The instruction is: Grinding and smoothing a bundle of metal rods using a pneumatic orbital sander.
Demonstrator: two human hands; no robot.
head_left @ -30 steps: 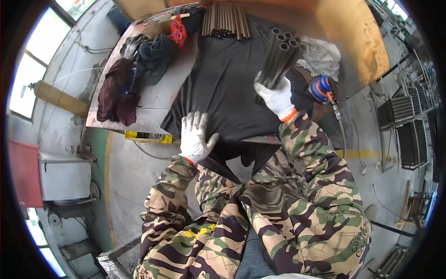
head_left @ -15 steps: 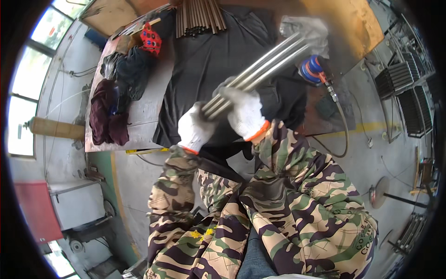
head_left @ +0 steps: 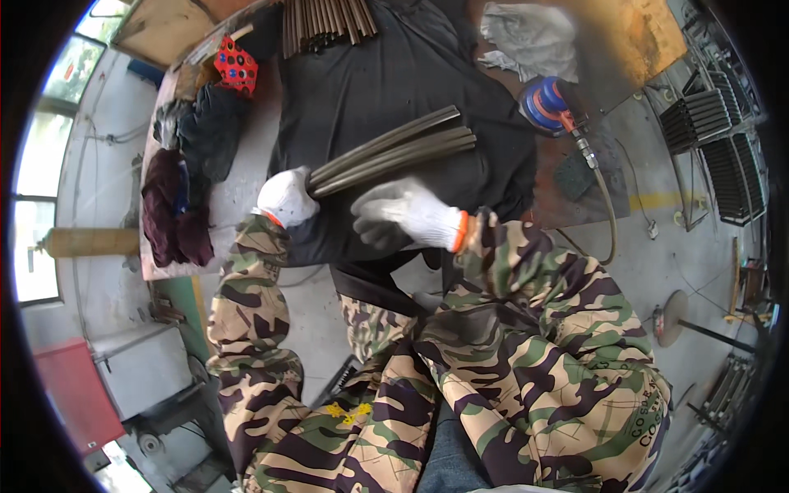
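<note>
White gloves point(head_left: 288, 197) with greyed fingers point(head_left: 374, 223) and orange cuffs point(head_left: 462, 232) are being worn. Sleeves point(head_left: 534, 271) in green, tan and dark brown camouflage are being matched by the cloth point(head_left: 526, 370) below, which is being marked by yellow flower shapes point(head_left: 349, 412) and dark lettering point(head_left: 648, 423).

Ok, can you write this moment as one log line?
left hand: gripping metal tubes | right hand: open, near metal tubes | black cloth: beneath | power tool: by cloth's right edge

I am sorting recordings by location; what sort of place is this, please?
Probably a metalworking workshop: metal tubes in the gloved left hand, and what look like a hose-fed orbital sander and a tan gas cylinder.
</note>
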